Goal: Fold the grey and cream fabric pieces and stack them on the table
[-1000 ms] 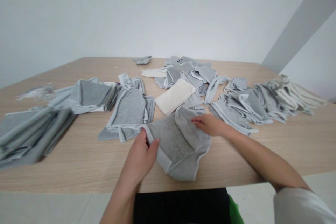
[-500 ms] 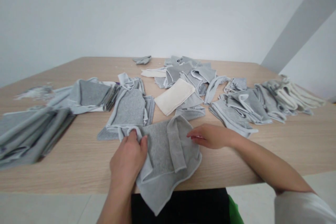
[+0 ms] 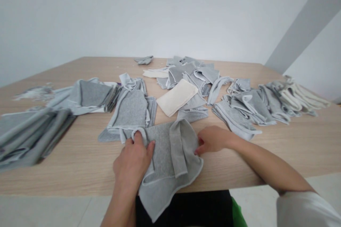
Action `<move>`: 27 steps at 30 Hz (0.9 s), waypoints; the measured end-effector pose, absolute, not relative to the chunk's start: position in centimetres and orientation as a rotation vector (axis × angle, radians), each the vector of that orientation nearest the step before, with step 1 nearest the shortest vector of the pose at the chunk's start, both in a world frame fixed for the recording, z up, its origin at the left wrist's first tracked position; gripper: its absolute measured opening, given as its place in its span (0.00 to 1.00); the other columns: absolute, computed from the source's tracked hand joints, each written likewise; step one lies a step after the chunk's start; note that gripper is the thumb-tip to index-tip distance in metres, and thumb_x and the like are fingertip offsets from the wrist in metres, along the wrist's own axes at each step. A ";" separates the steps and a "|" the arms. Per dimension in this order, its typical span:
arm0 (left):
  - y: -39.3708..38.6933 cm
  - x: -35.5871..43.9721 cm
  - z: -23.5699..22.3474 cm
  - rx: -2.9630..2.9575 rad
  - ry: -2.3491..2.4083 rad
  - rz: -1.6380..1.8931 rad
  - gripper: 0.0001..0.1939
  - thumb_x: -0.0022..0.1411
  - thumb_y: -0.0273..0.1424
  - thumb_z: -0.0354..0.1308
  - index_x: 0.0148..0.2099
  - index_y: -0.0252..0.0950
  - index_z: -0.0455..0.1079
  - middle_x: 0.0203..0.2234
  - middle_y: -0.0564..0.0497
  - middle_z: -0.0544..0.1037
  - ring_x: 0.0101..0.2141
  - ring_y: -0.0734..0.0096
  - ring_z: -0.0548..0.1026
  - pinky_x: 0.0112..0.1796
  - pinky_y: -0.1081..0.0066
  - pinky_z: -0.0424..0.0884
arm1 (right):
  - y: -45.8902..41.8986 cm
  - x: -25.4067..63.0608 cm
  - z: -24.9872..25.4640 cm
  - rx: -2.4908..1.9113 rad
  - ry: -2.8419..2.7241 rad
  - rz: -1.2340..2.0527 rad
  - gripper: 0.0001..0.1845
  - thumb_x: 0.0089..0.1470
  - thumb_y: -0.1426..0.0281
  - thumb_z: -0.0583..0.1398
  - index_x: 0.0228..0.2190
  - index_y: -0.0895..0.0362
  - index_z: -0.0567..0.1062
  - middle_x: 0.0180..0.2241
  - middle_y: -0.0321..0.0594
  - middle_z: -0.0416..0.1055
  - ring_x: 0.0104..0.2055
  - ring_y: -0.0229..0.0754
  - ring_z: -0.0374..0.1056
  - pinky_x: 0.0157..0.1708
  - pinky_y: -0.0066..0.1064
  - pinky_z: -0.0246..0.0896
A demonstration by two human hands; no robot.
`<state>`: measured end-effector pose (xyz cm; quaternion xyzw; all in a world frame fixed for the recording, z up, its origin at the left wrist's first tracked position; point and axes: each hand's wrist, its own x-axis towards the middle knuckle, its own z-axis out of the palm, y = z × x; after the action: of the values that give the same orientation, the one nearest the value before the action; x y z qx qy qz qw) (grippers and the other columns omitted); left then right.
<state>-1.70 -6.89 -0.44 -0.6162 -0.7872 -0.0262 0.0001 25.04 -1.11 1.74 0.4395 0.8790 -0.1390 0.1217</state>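
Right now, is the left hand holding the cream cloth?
No, the left hand holds a grey cloth; the cream cloth lies farther back.

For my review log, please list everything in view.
table: 1, tan, beneath cloths
held cloth: 1, grey, over near edge
cream cloths: several, cream, centre and far right
other cloths: uncountable, mostly grey, across table
scraps: uncountable, whitish, left
wall: 1, pale with grey band, behind
floor: 1, pale, below
black item: 1, black, bottom centre
green item: 1, green, beside it
sleeve: 1, pale, lower right
arms: 2, bare, foreground
left grip: 1, bare, held cloth's left edge
right grip: 1, bare, its right edge
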 end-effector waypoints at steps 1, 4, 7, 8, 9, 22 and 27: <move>-6.9 -1.6 -0.4 -1.935 -2.480 -0.079 0.29 0.67 0.48 0.35 0.59 0.33 0.56 0.42 0.36 0.72 0.40 0.42 0.75 0.33 0.55 0.69 | -1.2 24.7 1.5 1.289 2.579 -0.441 0.35 0.46 0.38 0.56 0.27 0.59 0.80 0.26 0.50 0.77 0.28 0.50 0.72 0.24 0.33 0.57; -6.9 -1.5 -0.4 -1.922 -2.490 -0.064 0.29 0.67 0.47 0.36 0.59 0.33 0.56 0.43 0.36 0.72 0.41 0.44 0.75 0.33 0.56 0.69 | -1.8 23.5 0.6 1.353 2.643 -0.520 0.35 0.46 0.38 0.56 0.26 0.58 0.79 0.25 0.47 0.76 0.25 0.45 0.70 0.24 0.31 0.55; -6.9 -1.5 -0.6 -1.921 -2.453 -0.068 0.29 0.67 0.47 0.36 0.59 0.32 0.56 0.42 0.36 0.73 0.41 0.44 0.76 0.33 0.56 0.69 | -2.4 22.7 0.0 1.403 2.747 -0.807 0.27 0.54 0.47 0.57 0.24 0.59 0.76 0.22 0.42 0.72 0.23 0.40 0.65 0.23 0.29 0.52; -6.9 -1.5 -0.7 -1.924 -2.446 -0.071 0.29 0.67 0.47 0.36 0.58 0.32 0.56 0.41 0.36 0.73 0.40 0.43 0.76 0.33 0.56 0.69 | -2.5 22.5 -0.2 1.393 2.771 -0.972 0.24 0.57 0.52 0.56 0.25 0.59 0.75 0.22 0.41 0.71 0.23 0.38 0.64 0.23 0.28 0.52; -6.9 -1.5 -0.7 -1.927 -2.447 -0.072 0.29 0.67 0.47 0.36 0.58 0.31 0.56 0.41 0.36 0.73 0.40 0.43 0.76 0.33 0.56 0.69 | -2.6 22.4 -0.4 1.366 2.774 -1.133 0.20 0.60 0.57 0.54 0.27 0.59 0.75 0.22 0.38 0.70 0.23 0.37 0.63 0.23 0.27 0.53; -6.8 -1.7 -0.9 -1.923 -2.482 -0.103 0.29 0.66 0.48 0.36 0.59 0.32 0.55 0.41 0.36 0.74 0.40 0.41 0.76 0.33 0.54 0.69 | -3.9 20.8 -0.8 0.800 2.753 -2.004 0.13 0.56 0.68 0.60 0.42 0.56 0.78 0.32 0.37 0.71 0.34 0.39 0.64 0.36 0.30 0.61; -6.8 -1.7 -0.8 -1.924 -2.492 -0.106 0.29 0.66 0.48 0.37 0.59 0.32 0.55 0.41 0.36 0.75 0.39 0.41 0.77 0.32 0.55 0.69 | -4.3 20.7 -1.6 0.747 2.722 -2.316 0.24 0.54 0.65 0.62 0.53 0.55 0.73 0.43 0.41 0.70 0.37 0.38 0.65 0.37 0.29 0.61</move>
<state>-1.74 -6.84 -0.84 -0.6106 -0.7912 -0.0338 -0.0043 20.70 -4.34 -1.57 0.1979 0.7214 -0.6139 -0.2520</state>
